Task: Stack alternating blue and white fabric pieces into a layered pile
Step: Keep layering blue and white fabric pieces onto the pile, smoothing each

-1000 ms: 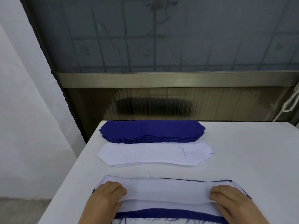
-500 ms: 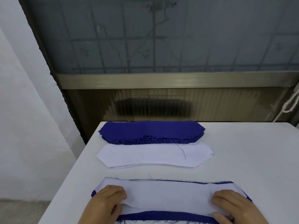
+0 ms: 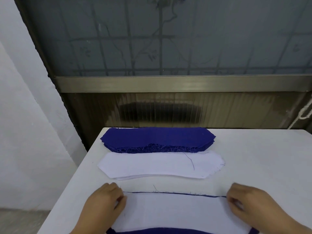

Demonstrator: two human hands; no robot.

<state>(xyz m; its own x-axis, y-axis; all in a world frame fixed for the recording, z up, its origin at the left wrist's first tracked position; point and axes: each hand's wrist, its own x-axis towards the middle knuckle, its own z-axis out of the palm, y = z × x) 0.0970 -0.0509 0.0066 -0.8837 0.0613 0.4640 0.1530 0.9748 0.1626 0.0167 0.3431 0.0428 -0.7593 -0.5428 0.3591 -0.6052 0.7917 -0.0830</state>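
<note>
A thick stack of blue fabric pieces [image 3: 157, 139] lies at the table's far edge. Just in front of it sits a thin stack of white pieces [image 3: 152, 165]. Nearest me is the layered pile [image 3: 173, 211], with a white piece on top and blue showing along its far edge and near side. My left hand [image 3: 106, 205] covers the top white piece's left end, fingers curled at its corner. At the right end, my right hand [image 3: 248, 203] does the same. Whether the fingers pinch the cloth is hidden.
The white table [image 3: 263, 166] has its left edge close beside the fabric. A ribbed panel and metal rail [image 3: 168, 85] rise right behind the table. A white cord [image 3: 303, 114] hangs at the far right.
Both hands slid the top white piece away from me, up to the pile's far edge. More blue now shows at the near side.
</note>
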